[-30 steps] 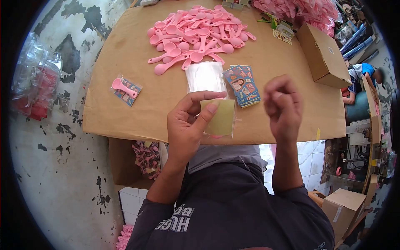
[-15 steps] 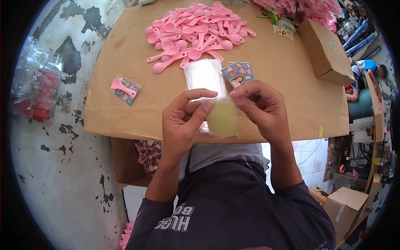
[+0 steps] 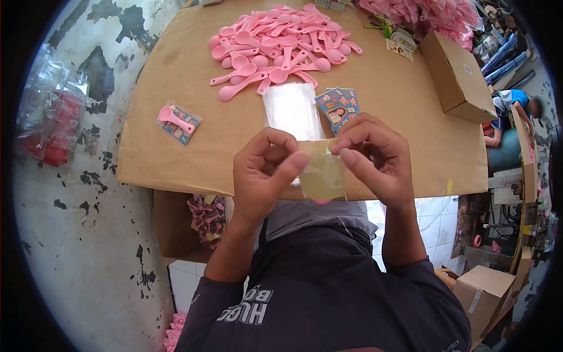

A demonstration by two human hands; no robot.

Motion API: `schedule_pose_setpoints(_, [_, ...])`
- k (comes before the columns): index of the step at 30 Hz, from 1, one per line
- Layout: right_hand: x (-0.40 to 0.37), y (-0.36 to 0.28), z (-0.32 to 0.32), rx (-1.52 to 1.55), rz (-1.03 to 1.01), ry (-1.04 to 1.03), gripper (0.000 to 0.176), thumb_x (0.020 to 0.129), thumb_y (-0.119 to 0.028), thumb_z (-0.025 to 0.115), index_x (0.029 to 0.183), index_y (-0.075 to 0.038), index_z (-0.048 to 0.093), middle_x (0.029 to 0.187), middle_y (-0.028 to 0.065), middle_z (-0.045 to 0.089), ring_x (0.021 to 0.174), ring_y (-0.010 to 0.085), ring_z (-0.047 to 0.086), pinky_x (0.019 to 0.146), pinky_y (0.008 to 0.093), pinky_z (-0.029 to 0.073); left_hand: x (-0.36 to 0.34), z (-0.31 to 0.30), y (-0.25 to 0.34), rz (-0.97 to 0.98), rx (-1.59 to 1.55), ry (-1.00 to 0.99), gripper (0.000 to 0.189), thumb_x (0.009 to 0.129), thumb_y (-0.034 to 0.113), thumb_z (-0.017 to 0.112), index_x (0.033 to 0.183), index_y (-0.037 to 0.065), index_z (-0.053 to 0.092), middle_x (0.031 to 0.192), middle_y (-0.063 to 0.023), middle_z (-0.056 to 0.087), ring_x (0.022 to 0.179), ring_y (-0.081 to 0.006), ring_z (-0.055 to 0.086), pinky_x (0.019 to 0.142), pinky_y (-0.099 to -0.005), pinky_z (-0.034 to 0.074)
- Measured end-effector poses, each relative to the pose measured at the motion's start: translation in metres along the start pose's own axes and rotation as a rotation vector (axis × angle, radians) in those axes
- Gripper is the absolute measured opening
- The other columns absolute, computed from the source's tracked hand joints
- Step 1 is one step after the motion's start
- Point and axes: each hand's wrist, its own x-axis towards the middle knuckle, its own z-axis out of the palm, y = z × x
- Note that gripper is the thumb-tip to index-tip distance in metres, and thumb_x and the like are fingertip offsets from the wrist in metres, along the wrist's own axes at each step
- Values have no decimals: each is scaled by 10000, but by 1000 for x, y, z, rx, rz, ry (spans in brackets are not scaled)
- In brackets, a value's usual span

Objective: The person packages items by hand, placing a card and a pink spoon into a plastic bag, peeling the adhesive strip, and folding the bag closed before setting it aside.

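My left hand [image 3: 264, 170] and my right hand [image 3: 375, 158] both pinch the top edge of a small clear plastic bag [image 3: 321, 176] with a yellowish card inside, held over the near edge of the cardboard-covered table [image 3: 176, 158]. Something pink shows at the bag's bottom. Just beyond my hands lie a stack of clear bags [image 3: 290, 108] and a stack of printed cards [image 3: 339, 108]. A heap of pink plastic spoons [image 3: 281, 47] lies at the far middle of the table.
One packed spoon with card [image 3: 179, 121] lies at the table's left. A closed cardboard box [image 3: 457, 73] stands at the right. More pink spoons [image 3: 428, 14] are piled at the back right. A person in blue [image 3: 516, 102] sits beyond. A box under the table [image 3: 202, 220] holds packed spoons.
My right hand came down from the air and took hold of the bag's top edge beside my left. The bag has since tilted slightly and its mouth is being pinched.
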Motion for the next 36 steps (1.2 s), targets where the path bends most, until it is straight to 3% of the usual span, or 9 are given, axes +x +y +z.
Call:
schedule_pose_setpoints(6, [3, 16, 12, 120, -10, 118, 267, 896, 7, 768, 1117, -66, 637, 940, -32, 590, 712, -7, 455, 587, 183, 360, 5, 17, 17, -101, -41, -42, 381, 969, 0, 701, 1323, -23, 562, 1121, -176, 751, 1045, -166, 709, 863, -290, 585])
schedule_pose_setpoints(9, [4, 18, 13, 262, -92, 131, 355, 892, -5, 791, 1187, -82, 610, 951, -47, 592, 717, -5, 463, 587, 188, 376, 4, 2, 11, -145, 252, -176, 431, 964, -5, 703, 1384, -17, 609, 1122, -181, 763, 1013, -165, 723, 897, -304, 583])
schedule_pose_setpoints(12, [3, 11, 4, 88, 50, 100, 314, 884, -8, 786, 1148, -67, 628, 968, -15, 615, 720, 20, 497, 627, 199, 404, 4, -14, 15, 94, 584, -116, 294, 963, -24, 690, 1257, -31, 698, 1109, -152, 774, 1001, -172, 728, 911, -324, 580])
schedule_pose_setpoints(14, [7, 15, -8, -555, 12, 157, 274, 889, -63, 774, 1126, -46, 638, 1007, 35, 649, 758, 121, 576, 672, 262, 454, 9, -26, 22, 308, 594, 69, 261, 959, -47, 675, 1215, -30, 724, 1140, -129, 772, 1044, -178, 726, 939, -325, 566])
schedule_pose_setpoints(16, [12, 22, -16, -688, -28, 230, 276, 893, -101, 765, 1136, -40, 646, 1045, 59, 659, 833, 190, 595, 730, 314, 475, 12, -43, 35, 373, 760, 275, 277, 942, -69, 668, 1210, -21, 720, 1198, -141, 756, 1158, -207, 703, 1017, -339, 533])
schedule_pose_setpoints(20, [21, 38, -21, -943, -125, 305, 413, 916, -251, 747, 1264, -59, 635, 1236, 135, 644, 1133, 358, 570, 952, 450, 478, 21, -88, 50, 413, 1148, 270, 374, 913, -140, 575, 1245, -13, 691, 1280, -168, 719, 1297, -265, 637, 1104, -380, 477])
schedule_pose_setpoints(22, [25, 43, -13, -976, -108, 288, 491, 904, -290, 755, 1325, -81, 611, 1310, 167, 604, 1213, 379, 534, 1016, 469, 447, 16, -104, 45, 217, 1458, 261, 533, 851, -186, 446, 1304, 7, 651, 1352, -186, 671, 1384, -315, 564, 1144, -418, 433])
schedule_pose_setpoints(32, [41, 62, 4, -1104, -18, 158, 644, 868, -332, 758, 1447, -141, 551, 1456, 238, 516, 1370, 425, 464, 1139, 521, 367, 17, -48, 9, 332, 1127, 174, 697, 786, -176, 372, 1404, 36, 613, 1407, -183, 641, 1402, -310, 548, 1122, -363, 427])
schedule_pose_setpoints(36, [43, 71, 2, -1098, 54, 160, 613, 863, -292, 742, 1421, -110, 565, 1427, 232, 533, 1336, 415, 493, 1115, 508, 398, 22, -35, -1, 330, 1124, 23, 576, 793, -153, 455, 1308, 20, 648, 1376, -209, 632, 1334, -383, 572, 1095, -471, 454])
